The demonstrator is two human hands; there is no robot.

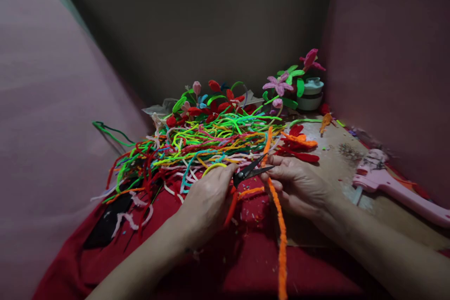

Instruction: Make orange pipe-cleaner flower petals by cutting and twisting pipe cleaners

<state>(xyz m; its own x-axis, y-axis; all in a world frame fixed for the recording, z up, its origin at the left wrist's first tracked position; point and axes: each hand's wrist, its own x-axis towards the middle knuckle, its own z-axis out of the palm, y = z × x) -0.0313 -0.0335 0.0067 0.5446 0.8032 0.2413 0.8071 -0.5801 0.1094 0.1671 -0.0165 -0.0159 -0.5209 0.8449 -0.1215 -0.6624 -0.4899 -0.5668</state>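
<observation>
My left hand (211,199) is closed on a pair of scissors (242,176) with black blades, which are spread apart. Between the blades runs a long, fuzzy orange pipe cleaner (281,229). My right hand (295,183) pinches that pipe cleaner close to the blade tips, and its lower end hangs down toward me. A shorter orange piece (251,191) shows just below the scissors. Most of the scissor handles are hidden by my left hand.
Behind my hands lies a heap of many-coloured pipe cleaners (211,138). Fuzzy flowers (278,85) stand at the back beside a pale container (311,98). On the right, a pink glue gun (397,185) rests on a tan board (326,168). Red cloth (253,262) covers the front.
</observation>
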